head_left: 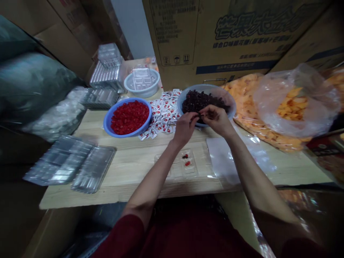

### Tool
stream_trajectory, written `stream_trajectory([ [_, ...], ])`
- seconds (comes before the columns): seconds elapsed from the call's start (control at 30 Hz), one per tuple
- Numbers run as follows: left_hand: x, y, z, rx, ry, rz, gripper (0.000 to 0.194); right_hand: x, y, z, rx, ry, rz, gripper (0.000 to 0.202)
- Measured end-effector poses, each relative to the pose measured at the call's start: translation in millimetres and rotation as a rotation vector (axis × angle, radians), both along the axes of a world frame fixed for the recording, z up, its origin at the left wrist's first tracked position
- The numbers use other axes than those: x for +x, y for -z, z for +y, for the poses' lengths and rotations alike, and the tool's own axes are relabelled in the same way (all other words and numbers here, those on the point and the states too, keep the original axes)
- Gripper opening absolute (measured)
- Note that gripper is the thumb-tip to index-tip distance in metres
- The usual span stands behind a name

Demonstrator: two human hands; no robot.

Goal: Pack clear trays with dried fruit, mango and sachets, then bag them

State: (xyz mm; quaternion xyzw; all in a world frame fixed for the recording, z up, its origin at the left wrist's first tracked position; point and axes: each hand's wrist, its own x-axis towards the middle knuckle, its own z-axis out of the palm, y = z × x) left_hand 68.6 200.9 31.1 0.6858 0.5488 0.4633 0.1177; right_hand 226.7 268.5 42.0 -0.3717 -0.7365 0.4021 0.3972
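Observation:
My left hand (pixel 185 128) and my right hand (pixel 216 120) meet at the front rim of a bowl (pixel 232 102) of dark, raisin-like pieces (pixel 199 100). The fingertips of both are pinched together around something small and dark, too small to name. Below them on the table lies a clear plastic tray (pixel 192 172) with compartments, partly behind my left forearm. One compartment holds a dark piece with a bit of red (pixel 185 156), another a red piece (pixel 187 163). Left of my hands stands a blue bowl (pixel 106 123) full of red pieces (pixel 129 117).
Small white-and-red packets (pixel 162 114) are heaped between the bowls. Stacked clear trays (pixel 94 168) lie at the left, more (pixel 106 77) behind. A pale bowl (pixel 146 92) holds a clear tray. A white sheet (pixel 223 157) and bags of orange pieces (pixel 249 107) are at the right, cartons (pixel 177 43) behind.

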Motion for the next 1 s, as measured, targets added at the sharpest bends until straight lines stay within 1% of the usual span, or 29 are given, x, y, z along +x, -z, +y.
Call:
stream_trajectory([
  [0.03, 4, -3.2, 8, 0.002, 0.019, 0.01, 0.016, 3, -4.3, -1, 0.005, 0.038, 0.008, 0.02],
  [0.1, 9, -7.7, 19, 0.019, 0.034, 0.024, 0.016, 17, -6.7, -3, 0.037, 0.168, 0.003, 0.017],
  [0.17, 11, -7.6, 27, 0.03, 0.015, 0.02, 0.02, 35, -0.9, -10, 0.072, 0.319, -0.002, 0.011],
  [0.2, 9, -5.4, 31, 0.026, -0.007, 0.021, 0.022, 43, 4.4, -17, 0.075, 0.362, 0.002, 0.009],
  [0.23, 6, -1.9, 36, 0.013, -0.031, 0.034, 0.024, 49, 10.6, -28, 0.059, 0.366, 0.009, 0.007],
  [0.27, 2, 2.6, 40, -0.012, -0.052, 0.064, 0.025, 51, 17.3, -42, 0.026, 0.328, 0.014, 0.008],
  [0.33, -8, 13.0, 49, -0.074, -0.072, 0.163, 0.026, 46, 31.4, -77, -0.067, 0.163, -0.007, 0.009],
  [0.4, -19, 21.6, 52, -0.102, -0.075, 0.246, 0.029, 30, 45.7, -115, -0.129, 0.021, -0.058, 0.01],
  [0.43, -24, 24.1, 49, -0.092, -0.077, 0.263, 0.033, 20, 52.8, -132, -0.15, -0.011, -0.068, 0.01],
  [0.47, -28, 24.8, 44, -0.067, -0.082, 0.262, 0.037, 11, 59.7, -145, -0.151, -0.032, -0.075, 0.01],
  [0.53, -37, 21.4, 25, -0.006, -0.095, 0.219, 0.04, -3, 71.9, -164, -0.097, -0.052, -0.104, 0.009],
  [0.63, -56, 7.3, -16, 0.043, -0.148, 0.125, 0.035, -11, 84.1, -173, 0.074, -0.071, -0.206, 0.013],
  [0.7, -77, -3.3, -41, 0.052, -0.226, 0.086, 0.032, -9, 87.8, -173, 0.179, -0.052, -0.288, 0.015],
  [0.73, -91, -7.5, -51, 0.052, -0.286, 0.082, 0.03, -8, 88.4, -173, 0.224, -0.036, -0.336, 0.016],
  [0.8, -127, -12.1, -63, 0.033, -0.449, 0.11, 0.027, -6, 87.8, -174, 0.306, -0.017, -0.447, 0.018],
  [0.83, -148, -12.2, -64, 0.002, -0.539, 0.14, 0.027, -6, 86.5, -175, 0.34, -0.018, -0.503, 0.019],
  [0.87, -169, -10.9, -63, -0.051, -0.623, 0.175, 0.027, -6, 84.5, -176, 0.368, -0.024, -0.554, 0.019],
  [0.9, -190, -8.6, -60, -0.137, -0.677, 0.213, 0.029, -5, 81.6, -178, 0.389, -0.029, -0.594, 0.019],
  [0.93, -209, -5.5, -55, -0.255, -0.692, 0.248, 0.031, -5, 77.9, -179, 0.402, -0.031, -0.617, 0.02],
  [1.0, -238, 1.4, -42, -0.513, -0.627, 0.303, 0.038, -2, 68.7, -182, 0.393, -0.029, -0.612, 0.021],
])
